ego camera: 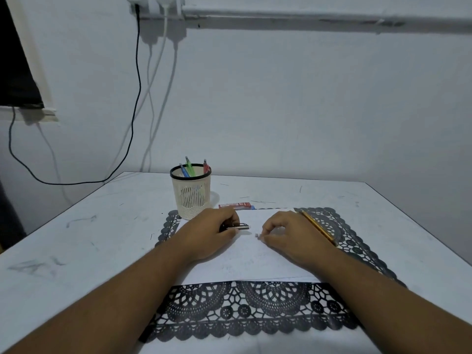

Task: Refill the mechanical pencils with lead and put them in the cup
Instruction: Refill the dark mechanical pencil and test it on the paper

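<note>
Your left hand (215,229) has its fingers curled round one black mechanical pencil (236,227), its end pointing right over the white paper sheet (245,261). Your right hand (288,235) pinches one tiny pale piece (257,235) at its fingertips, close to the paper; what it is cannot be told. The mesh cup (191,194) stands at the far left corner of the black lace mat (250,310) and holds three mechanical pencils: one blue (184,171), one green (189,166), one red (205,166). One red lead case (236,206) lies on the table (76,238) just right of the cup. One yellow wooden pencil (318,229) lies on the mat beside your right hand.
</note>
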`<state>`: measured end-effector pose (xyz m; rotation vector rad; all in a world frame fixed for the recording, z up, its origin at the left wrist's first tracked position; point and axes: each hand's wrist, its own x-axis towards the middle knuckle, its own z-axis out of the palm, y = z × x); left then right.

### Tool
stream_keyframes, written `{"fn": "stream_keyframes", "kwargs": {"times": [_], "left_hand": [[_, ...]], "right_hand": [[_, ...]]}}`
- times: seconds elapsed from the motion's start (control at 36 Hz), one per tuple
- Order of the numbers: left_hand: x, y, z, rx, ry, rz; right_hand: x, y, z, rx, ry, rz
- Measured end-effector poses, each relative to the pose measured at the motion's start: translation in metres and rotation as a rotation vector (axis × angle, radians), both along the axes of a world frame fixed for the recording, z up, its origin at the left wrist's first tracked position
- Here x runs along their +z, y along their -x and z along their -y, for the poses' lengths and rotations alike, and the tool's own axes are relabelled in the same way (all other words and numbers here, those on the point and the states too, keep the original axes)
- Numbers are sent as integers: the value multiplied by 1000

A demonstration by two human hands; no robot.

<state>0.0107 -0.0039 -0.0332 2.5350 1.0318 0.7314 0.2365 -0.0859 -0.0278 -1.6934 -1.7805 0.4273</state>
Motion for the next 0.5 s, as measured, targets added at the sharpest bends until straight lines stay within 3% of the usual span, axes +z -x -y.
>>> {"fn": "stream_keyframes", "kwargs": {"times": [0.19,0.5], "left_hand": [[6,-2,6,-28,13,30],[3,-8,11,-166,-14,-77]], "right_hand": [[-1,-3,-7,-3,-7,71],[-10,-10,-14,-19,-6,-32]]}}
